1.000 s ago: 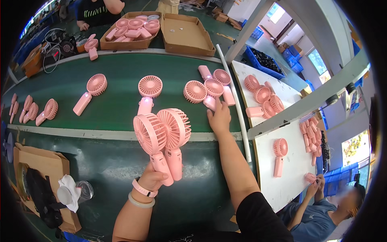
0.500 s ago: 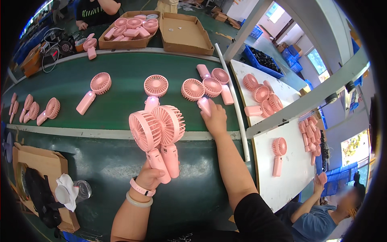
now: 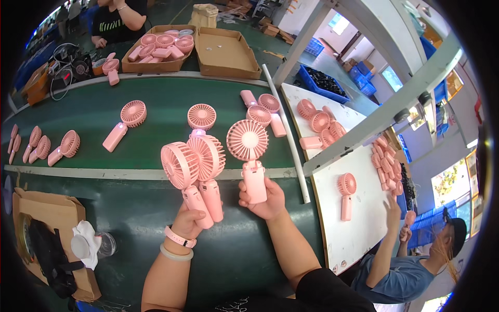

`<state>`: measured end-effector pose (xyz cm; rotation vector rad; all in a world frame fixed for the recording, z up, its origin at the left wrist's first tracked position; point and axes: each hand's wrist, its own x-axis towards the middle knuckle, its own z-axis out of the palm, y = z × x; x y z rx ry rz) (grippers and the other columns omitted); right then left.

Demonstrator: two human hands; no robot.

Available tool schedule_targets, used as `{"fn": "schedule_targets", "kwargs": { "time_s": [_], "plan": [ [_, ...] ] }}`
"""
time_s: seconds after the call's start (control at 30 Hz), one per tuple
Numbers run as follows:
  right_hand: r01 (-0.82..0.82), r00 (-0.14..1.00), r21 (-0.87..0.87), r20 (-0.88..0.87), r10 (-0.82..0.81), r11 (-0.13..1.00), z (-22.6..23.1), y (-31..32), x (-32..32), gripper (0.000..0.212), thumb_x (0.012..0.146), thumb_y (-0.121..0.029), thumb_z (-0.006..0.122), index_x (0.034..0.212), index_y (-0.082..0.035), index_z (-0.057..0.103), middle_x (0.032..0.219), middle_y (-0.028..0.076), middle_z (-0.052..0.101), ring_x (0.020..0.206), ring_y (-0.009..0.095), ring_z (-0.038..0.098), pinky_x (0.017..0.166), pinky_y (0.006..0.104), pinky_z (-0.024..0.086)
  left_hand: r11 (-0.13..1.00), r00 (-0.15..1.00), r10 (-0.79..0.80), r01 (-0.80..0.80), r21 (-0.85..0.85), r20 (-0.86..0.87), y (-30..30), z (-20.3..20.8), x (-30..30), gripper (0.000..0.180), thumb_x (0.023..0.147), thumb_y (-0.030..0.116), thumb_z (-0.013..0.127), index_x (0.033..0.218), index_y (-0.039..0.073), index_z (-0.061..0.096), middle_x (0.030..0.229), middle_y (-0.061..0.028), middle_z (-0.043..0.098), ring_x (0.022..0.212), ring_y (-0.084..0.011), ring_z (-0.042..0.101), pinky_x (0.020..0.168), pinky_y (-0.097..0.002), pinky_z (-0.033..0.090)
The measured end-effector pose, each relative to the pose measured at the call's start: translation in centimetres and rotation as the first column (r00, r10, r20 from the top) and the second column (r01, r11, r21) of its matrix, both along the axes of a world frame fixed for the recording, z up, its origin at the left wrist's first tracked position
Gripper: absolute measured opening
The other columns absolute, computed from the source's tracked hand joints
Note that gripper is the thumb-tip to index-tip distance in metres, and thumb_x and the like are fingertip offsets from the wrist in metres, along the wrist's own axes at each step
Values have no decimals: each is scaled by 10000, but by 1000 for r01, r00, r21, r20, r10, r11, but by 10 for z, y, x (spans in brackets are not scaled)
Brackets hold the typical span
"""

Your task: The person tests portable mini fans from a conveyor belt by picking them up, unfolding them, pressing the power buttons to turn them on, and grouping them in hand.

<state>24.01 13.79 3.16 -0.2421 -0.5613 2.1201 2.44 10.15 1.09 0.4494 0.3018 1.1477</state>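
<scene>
Two pink handheld fans [image 3: 181, 165] are gripped together by their handles in my left hand [image 3: 188, 221], heads tilted up and overlapping. My right hand [image 3: 265, 200] holds up a single pink handheld fan [image 3: 248, 140], its round grille above and its handle in my fingers. Behind them on the green conveyor belt [image 3: 166, 112] lies one fan [image 3: 201, 116] with a light glowing near its neck. Two more fans [image 3: 259, 114] lie close together at the belt's right end. Another fan [image 3: 133, 113] lies left of the middle, and several smaller-looking ones are at the far left.
A cardboard box of pink fans [image 3: 156, 65] and an open, shallow carton [image 3: 228, 54] stand beyond the belt. A white pole [image 3: 286, 135] crosses its right end. Fans lie on the white table [image 3: 332, 234] at right, where a person holds one. At left are a carton [image 3: 62, 208] and jar [image 3: 106, 244].
My right hand has lifted a fan off the belt's right end and brought it nearer, beside the two in my left hand. The co-worker at right has raised an arm over the white table.
</scene>
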Motion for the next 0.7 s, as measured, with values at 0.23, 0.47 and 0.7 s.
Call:
{"fn": "schedule_targets", "kwargs": {
  "time_s": [0.23,0.47,0.7],
  "plan": [
    [-8,999,5,42,7,1000,-12,1,4,511,899,-460,394,1200,-48,413,1039,106,491,768,202,484,603,314,392,1000,1000,6,-6,0,1,-2,6,3,699,596,90,665,1236,63,384,1079,-113,519,967,-264,561,796,-430,507],
    [112,962,21,248,-114,993,-12,-3,-6,416,844,-208,598,1197,-65,428,1029,62,542,831,184,567,725,364,530,1000,1000,1,-1,11,6,-3,-2,0,699,605,88,666,1245,66,387,1097,-124,516,991,-281,558,796,-460,505],
    [331,711,289,549,-439,898,-15,0,-13,400,858,-37,530,1232,-23,390,1098,86,560,969,148,566,830,288,472,1000,999,8,-8,12,-53,-2,-2,1,732,601,100,669,1265,72,360,1114,-128,498,990,-277,558,794,-453,513]
  ]
}}
